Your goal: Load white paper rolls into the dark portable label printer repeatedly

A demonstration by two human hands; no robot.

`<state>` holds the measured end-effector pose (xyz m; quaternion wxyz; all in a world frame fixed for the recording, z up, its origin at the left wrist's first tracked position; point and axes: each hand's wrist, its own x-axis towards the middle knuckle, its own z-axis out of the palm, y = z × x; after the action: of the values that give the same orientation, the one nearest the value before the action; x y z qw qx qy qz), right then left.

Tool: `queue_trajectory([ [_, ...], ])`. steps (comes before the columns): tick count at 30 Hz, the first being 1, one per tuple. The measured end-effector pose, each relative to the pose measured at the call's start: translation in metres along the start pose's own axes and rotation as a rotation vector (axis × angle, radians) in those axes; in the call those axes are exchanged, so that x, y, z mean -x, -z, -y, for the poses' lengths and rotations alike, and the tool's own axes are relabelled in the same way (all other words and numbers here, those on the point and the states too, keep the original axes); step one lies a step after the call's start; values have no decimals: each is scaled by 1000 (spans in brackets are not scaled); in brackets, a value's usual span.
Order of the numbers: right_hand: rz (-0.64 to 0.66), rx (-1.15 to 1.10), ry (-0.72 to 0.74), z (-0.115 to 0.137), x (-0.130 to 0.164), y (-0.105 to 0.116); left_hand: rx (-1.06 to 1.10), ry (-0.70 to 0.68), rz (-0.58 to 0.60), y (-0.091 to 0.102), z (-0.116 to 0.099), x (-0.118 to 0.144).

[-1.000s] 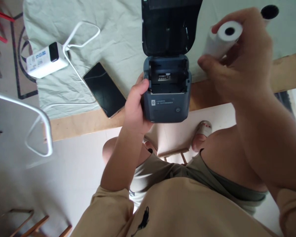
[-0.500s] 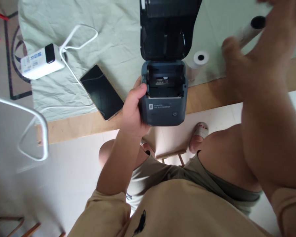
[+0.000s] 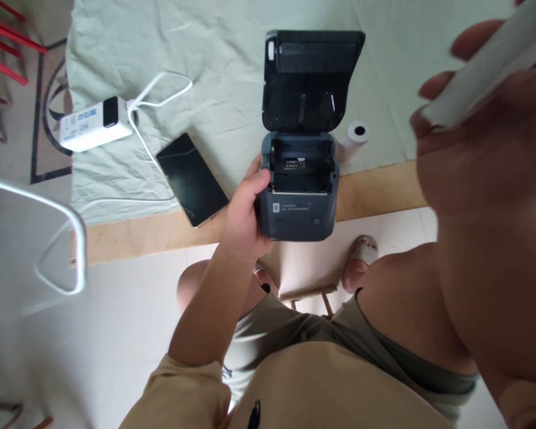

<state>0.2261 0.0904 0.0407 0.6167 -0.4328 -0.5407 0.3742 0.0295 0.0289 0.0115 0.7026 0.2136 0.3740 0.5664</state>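
Observation:
My left hand (image 3: 245, 217) is closed around the left side of a small dark grey thermal printer (image 3: 297, 215), with the thumb near its upper left edge. The printer's black lid (image 3: 306, 89) stands raised, and a printed label shows inside the bare paper compartment. At the upper right, my right hand (image 3: 486, 140) is turned palm up with its fingers curled around a white paper roll (image 3: 489, 68), which is slightly blurred and cut off by the frame edge. Another white paper roll (image 3: 346, 149) stands just right of the printer, partly hidden by it.
A phone (image 3: 192, 179) lies left of the printer at the table edge. Farther left is a white power bank (image 3: 93, 124) with a white cable (image 3: 154, 95). Green cloth (image 3: 223, 59) covers the table, leaving a wooden edge (image 3: 375, 187) bare. Red furniture legs (image 3: 9, 36) show at upper left.
My right hand has turned palm up and lifted a paper roll closer to the camera. The view has shifted slightly, showing more of the raised lid. My left hand keeps its hold on the printer.

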Motion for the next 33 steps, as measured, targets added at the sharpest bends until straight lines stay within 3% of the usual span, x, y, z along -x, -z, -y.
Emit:
queue_trajectory([
  [1,53,-93,-27,8,6,-8,-2,-6,2,-1,0,0],
  [2,66,-95,64,14,13,-16,-8,-16,3,-2,0,0],
  [4,242,122,139,21,24,-27,-39,-38,10,-6,-1,0],
  [6,331,350,315,20,30,-31,-83,-54,18,-9,-2,0],
  [10,347,664,461,13,26,-30,-99,-63,32,-10,-3,2],
  [16,433,793,469,8,22,-32,-118,-38,37,-9,-4,3],
  [20,401,822,440,7,26,-34,-89,-59,37,-11,-3,3],
  [25,330,551,310,15,28,-35,-81,-43,38,-8,-3,2],
  [29,369,261,167,21,30,-36,-53,-46,37,-7,-3,2],
  [33,519,451,261,20,33,-35,9,-57,23,-9,-3,2],
])
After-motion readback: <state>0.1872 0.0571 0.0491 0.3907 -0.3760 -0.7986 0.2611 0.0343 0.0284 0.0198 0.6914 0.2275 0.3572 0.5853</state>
